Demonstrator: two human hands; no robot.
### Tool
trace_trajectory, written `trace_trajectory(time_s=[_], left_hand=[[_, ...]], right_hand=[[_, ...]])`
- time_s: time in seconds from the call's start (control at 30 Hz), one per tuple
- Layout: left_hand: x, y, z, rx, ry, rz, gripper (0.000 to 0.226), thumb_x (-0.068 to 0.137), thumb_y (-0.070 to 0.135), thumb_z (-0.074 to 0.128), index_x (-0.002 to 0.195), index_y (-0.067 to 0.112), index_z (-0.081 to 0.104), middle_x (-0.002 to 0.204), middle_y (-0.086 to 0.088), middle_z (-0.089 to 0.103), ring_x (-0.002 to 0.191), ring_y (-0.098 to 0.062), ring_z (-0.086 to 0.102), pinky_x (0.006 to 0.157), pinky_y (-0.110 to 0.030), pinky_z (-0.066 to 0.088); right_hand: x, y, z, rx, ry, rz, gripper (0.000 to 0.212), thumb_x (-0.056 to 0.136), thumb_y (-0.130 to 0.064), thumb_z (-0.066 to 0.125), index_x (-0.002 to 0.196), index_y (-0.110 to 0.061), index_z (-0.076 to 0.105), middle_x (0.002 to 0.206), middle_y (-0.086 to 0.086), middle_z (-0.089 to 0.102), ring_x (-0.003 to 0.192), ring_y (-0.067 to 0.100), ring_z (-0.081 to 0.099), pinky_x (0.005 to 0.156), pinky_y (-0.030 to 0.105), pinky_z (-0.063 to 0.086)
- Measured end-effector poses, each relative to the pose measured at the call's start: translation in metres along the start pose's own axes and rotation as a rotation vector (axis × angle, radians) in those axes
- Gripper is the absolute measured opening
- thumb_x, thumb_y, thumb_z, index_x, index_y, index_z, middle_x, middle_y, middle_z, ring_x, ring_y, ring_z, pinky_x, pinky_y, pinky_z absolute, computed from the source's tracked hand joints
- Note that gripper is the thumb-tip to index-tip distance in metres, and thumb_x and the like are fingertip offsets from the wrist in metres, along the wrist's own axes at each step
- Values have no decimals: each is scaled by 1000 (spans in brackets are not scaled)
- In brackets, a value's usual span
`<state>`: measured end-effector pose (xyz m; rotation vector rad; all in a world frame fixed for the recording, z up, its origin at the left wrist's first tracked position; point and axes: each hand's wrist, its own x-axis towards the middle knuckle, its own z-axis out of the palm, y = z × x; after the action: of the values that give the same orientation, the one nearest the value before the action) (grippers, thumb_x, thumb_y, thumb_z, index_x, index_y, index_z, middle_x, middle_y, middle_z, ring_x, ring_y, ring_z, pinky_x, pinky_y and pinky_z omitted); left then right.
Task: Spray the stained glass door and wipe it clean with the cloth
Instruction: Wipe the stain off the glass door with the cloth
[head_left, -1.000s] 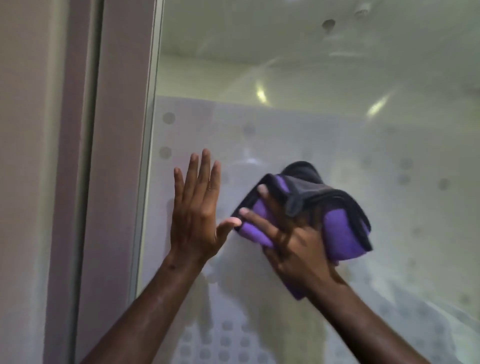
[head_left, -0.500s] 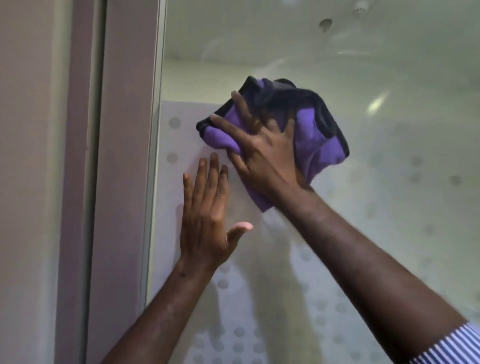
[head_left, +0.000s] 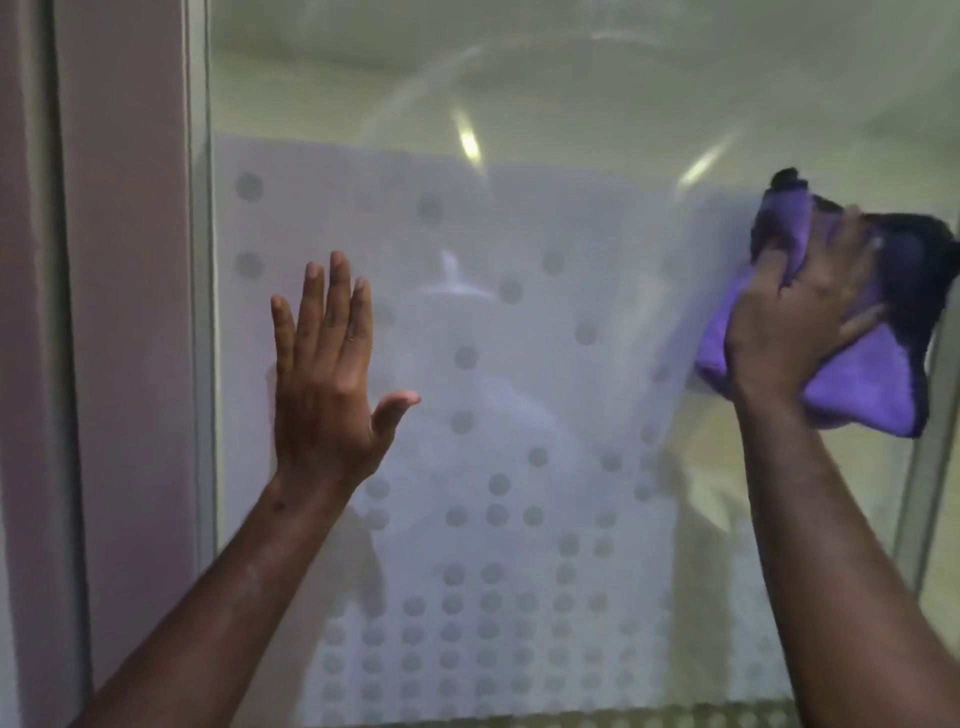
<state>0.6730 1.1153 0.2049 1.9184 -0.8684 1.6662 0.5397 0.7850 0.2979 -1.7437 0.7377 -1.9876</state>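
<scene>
Two hands on the dotted glass door (head_left: 519, 364): left hand (head_left: 324, 384) flat, right hand (head_left: 795, 332) pressing the cloth (head_left: 872, 384).

a pale mauve wall panel (head_left: 130, 312) and grey frame strip (head_left: 200, 312) stand left, with streaks of light reflection (head_left: 467, 143) above.

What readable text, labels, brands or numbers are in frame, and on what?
None.
Glass door: only a frosted panel with plain grey dots, no letters or digits.
Purple cloth under the right hand: no visible tag or logo.
Left hand flat on the glass: a ring, no marking legible.
Door frame: blank.
</scene>
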Motion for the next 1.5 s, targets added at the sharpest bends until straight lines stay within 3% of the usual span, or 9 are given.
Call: trace_trajectory(time_s=[0.17, 0.33, 0.57, 0.73, 0.93, 1.1, 1.3, 1.43, 1.5], left_hand=[[0, 0, 0, 12, 3, 7, 106, 93, 76, 0, 156, -5, 27, 166, -26, 18, 157, -42, 12, 124, -66, 7], [0, 0, 1, 5, 21, -1, 107, 92, 76, 0, 156, -4, 27, 167, -26, 18, 157, -41, 11, 124, -66, 7], [-16, -1, 2, -17, 4, 34, 109, 91, 78, -2, 155, -5, 30, 165, -28, 20, 156, -43, 15, 125, -64, 8], [-43, -2, 5, 39, -22, 33, 109, 91, 78, 2, 155, -5, 30, 165, -28, 22, 156, -42, 16, 126, -61, 6], [-49, -3, 8, 230, -41, 34, 87, 103, 64, 27, 157, -3, 24, 167, -25, 18, 156, -42, 13, 125, -66, 10], [-50, -6, 14, 262, -8, 39, 80, 104, 54, 39, 158, -3, 22, 167, -25, 17, 157, -42, 12, 124, -66, 12], [-51, -7, 14, 246, -3, 36, 77, 105, 49, 40, 158, -3, 21, 167, -25, 16, 157, -42, 12, 125, -65, 10], [-51, -5, 14, 221, 0, 30, 72, 100, 32, 47, 158, -4, 22, 166, -27, 17, 156, -42, 13, 124, -66, 9], [-51, -5, 13, 217, -2, 36, 72, 100, 31, 46, 157, -4, 22, 166, -28, 17, 156, -43, 13, 124, -66, 8]], right_hand=[[-98, 75, -14, -4, 24, 175, 64, 98, -38, 44, 159, -27, 28, 169, -3, 23, 157, 24, 15, 120, 69, 5], [-134, 45, 3, -13, -6, 143, 59, 98, -45, 39, 155, -45, 26, 170, -2, 19, 158, 28, 12, 118, 72, 6], [-209, -65, 29, -179, -249, -575, 70, 91, -51, 48, 157, -48, 25, 171, 6, 14, 157, 36, 9, 116, 76, 3], [-250, -35, 24, -160, -332, -878, 67, 94, -46, 57, 155, -47, 31, 169, 1, 19, 155, 36, 20, 120, 66, -1], [-177, 24, 3, -187, -228, -529, 68, 87, -37, 50, 153, -49, 35, 170, 2, 20, 156, 29, 18, 115, 71, 11], [-90, -16, 8, -162, -126, -142, 65, 92, -46, 40, 155, -52, 25, 172, -3, 11, 159, 27, 6, 117, 72, 6], [-132, -103, 32, -195, -225, -554, 66, 94, -50, 41, 156, -50, 22, 172, 4, 11, 158, 34, 6, 116, 75, 1], [-221, -59, 23, -145, -328, -773, 71, 90, -46, 55, 156, -46, 29, 170, 6, 15, 157, 34, 11, 116, 75, 0], [-271, -8, 9, -170, -396, -887, 76, 85, -42, 62, 155, -45, 32, 170, 4, 17, 154, 34, 21, 115, 70, 15]])
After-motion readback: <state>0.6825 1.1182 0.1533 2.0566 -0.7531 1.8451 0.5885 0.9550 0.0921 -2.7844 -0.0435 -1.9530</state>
